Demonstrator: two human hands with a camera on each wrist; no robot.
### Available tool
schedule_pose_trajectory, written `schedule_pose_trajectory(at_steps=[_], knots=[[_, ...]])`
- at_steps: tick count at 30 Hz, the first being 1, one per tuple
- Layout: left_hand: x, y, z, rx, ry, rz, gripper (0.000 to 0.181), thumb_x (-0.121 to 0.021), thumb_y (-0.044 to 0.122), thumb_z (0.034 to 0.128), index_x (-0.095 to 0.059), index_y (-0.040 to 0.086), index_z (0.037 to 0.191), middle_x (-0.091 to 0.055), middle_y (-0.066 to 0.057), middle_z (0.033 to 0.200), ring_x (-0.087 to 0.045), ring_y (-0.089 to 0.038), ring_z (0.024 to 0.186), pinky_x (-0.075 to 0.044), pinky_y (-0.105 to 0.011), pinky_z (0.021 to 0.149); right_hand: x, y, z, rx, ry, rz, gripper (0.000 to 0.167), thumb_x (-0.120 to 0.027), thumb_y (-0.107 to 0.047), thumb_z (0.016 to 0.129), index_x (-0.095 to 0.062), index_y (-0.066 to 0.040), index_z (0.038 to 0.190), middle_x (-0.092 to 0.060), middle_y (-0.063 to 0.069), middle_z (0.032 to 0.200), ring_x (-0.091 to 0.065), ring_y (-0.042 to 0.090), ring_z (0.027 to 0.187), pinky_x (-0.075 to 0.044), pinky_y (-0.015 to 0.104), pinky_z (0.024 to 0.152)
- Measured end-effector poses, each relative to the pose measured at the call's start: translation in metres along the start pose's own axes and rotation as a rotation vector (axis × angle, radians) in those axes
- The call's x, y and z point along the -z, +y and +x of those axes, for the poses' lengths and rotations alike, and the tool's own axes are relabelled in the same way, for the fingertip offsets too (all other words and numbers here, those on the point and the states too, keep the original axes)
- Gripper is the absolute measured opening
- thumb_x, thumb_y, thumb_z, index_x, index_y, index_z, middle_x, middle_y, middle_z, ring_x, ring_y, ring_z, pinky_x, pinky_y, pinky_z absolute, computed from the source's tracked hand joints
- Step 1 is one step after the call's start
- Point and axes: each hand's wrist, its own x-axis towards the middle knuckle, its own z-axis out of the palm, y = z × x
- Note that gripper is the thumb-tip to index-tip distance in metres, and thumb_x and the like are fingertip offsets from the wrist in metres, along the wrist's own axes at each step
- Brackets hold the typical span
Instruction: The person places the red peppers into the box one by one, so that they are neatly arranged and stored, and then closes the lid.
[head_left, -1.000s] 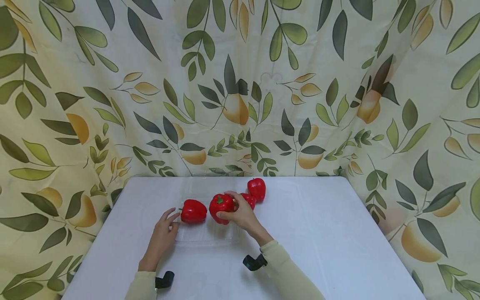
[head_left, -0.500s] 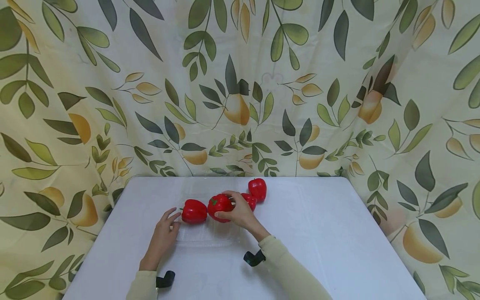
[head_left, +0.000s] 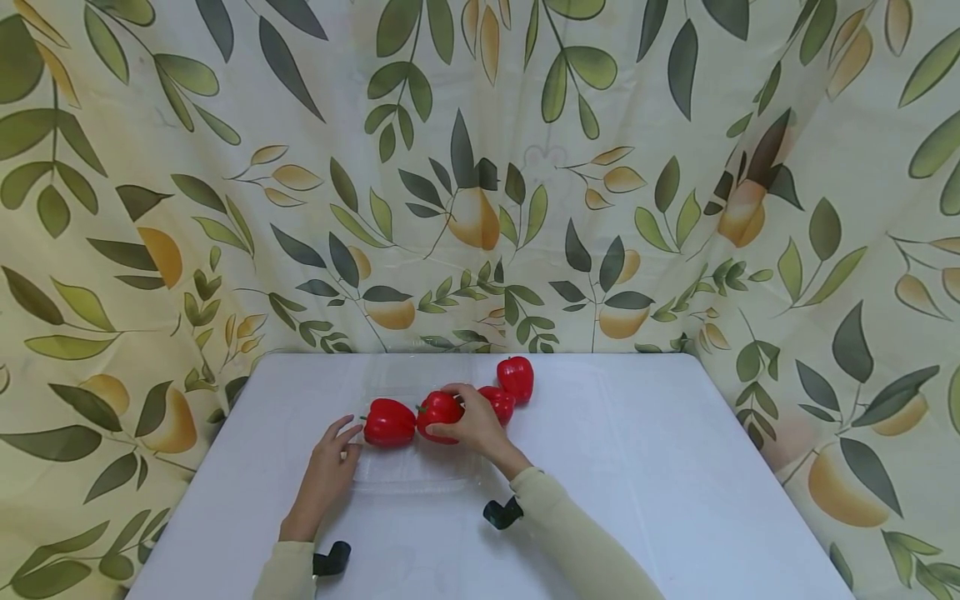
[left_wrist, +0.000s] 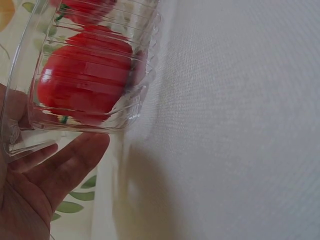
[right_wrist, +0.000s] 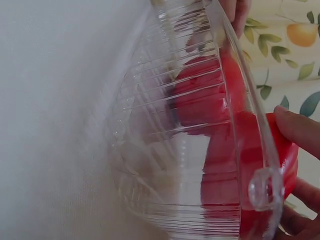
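Observation:
A clear plastic tray (head_left: 420,485) lies on the table. One red pepper (head_left: 389,423) is on its side in the tray, its stem pointing left. My right hand (head_left: 478,427) grips a second red pepper (head_left: 437,416) from the right, beside the first one; in the right wrist view the held pepper (right_wrist: 287,152) shows above the tray's rim (right_wrist: 272,150). At the tray's left edge, my left hand (head_left: 328,467) holds the rim. The left wrist view shows the left hand's fingers (left_wrist: 80,157) against the tray's side (left_wrist: 131,112), near the pepper (left_wrist: 85,77) inside.
Two more red peppers stand close together behind my right hand, a nearer one (head_left: 499,405) and a farther one (head_left: 515,379) near the table's back edge. The white table (head_left: 637,467) extends to both sides. A leaf-patterned curtain (head_left: 525,283) hangs behind it.
My right hand has shifted slightly left with its pepper, which has turned so its stem points more to the left and now sits against the other pepper. My left hand has stayed at the tray's edge.

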Motion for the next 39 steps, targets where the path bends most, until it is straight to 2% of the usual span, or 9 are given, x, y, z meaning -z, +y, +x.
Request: schedule_pose_trajectory(at_steps=[10, 19, 27, 30, 34, 39], knots=[[0.0, 0.001, -0.001, -0.004, 0.002, -0.004, 0.04, -0.056, 0.013, 0.0968, -0.058, 0.004, 0.135, -0.044, -0.014, 0.151, -0.064, -0.034, 0.116, -0.055, -0.047, 0.095, -0.007, 0.002, 0.006, 0.03, -0.002, -0.119, 0.073, -0.087, -0.025, 0.071, -0.053, -0.02, 0.136, -0.057, 0.005, 0.133, -0.052, 0.028, 0.124, -0.06, 0.045, 0.085], [-0.002, 0.0, -0.001, -0.009, 0.004, -0.002, 0.039, -0.056, 0.013, 0.0967, -0.058, 0.004, 0.135, -0.045, -0.014, 0.15, -0.065, -0.034, 0.115, -0.055, -0.046, 0.094, -0.01, 0.003, 0.006, -0.011, -0.015, -0.09, 0.071, -0.087, -0.023, 0.071, -0.053, -0.018, 0.133, -0.057, 0.006, 0.132, -0.052, 0.029, 0.123, -0.059, 0.046, 0.087], [-0.001, 0.001, -0.001, -0.009, 0.0, -0.002, 0.04, -0.056, 0.013, 0.0966, -0.058, 0.004, 0.136, -0.044, -0.014, 0.151, -0.064, -0.033, 0.115, -0.055, -0.046, 0.095, -0.013, 0.006, 0.006, 0.025, -0.028, -0.173, 0.069, -0.087, -0.025, 0.072, -0.054, -0.019, 0.133, -0.056, 0.004, 0.133, -0.05, 0.026, 0.125, -0.058, 0.045, 0.091], [-0.001, 0.0, 0.0, -0.018, 0.008, 0.002, 0.039, -0.057, 0.013, 0.0963, -0.059, 0.004, 0.135, -0.045, -0.014, 0.151, -0.066, -0.033, 0.112, -0.058, -0.045, 0.091, -0.013, 0.006, 0.006, 0.032, -0.043, -0.19, 0.073, -0.087, -0.025, 0.072, -0.052, -0.02, 0.136, -0.055, 0.004, 0.137, -0.049, 0.026, 0.128, -0.058, 0.045, 0.091], [-0.002, -0.002, 0.001, -0.062, 0.037, 0.004, 0.037, -0.055, 0.008, 0.0951, -0.061, 0.001, 0.131, -0.048, -0.016, 0.147, -0.069, -0.032, 0.105, -0.061, -0.041, 0.081, -0.012, 0.006, 0.006, 0.045, -0.055, -0.202, 0.075, -0.086, -0.028, 0.073, -0.05, -0.023, 0.139, -0.052, 0.003, 0.142, -0.046, 0.026, 0.132, -0.057, 0.046, 0.094], [-0.001, -0.003, 0.001, -0.076, 0.043, -0.001, 0.037, -0.053, 0.006, 0.0946, -0.062, 0.0, 0.13, -0.049, -0.017, 0.146, -0.069, -0.032, 0.102, -0.061, -0.039, 0.078, -0.007, 0.003, 0.002, 0.045, -0.056, -0.153, 0.073, -0.085, -0.029, 0.075, -0.05, -0.023, 0.139, -0.052, 0.004, 0.142, -0.047, 0.026, 0.132, -0.059, 0.046, 0.091]])
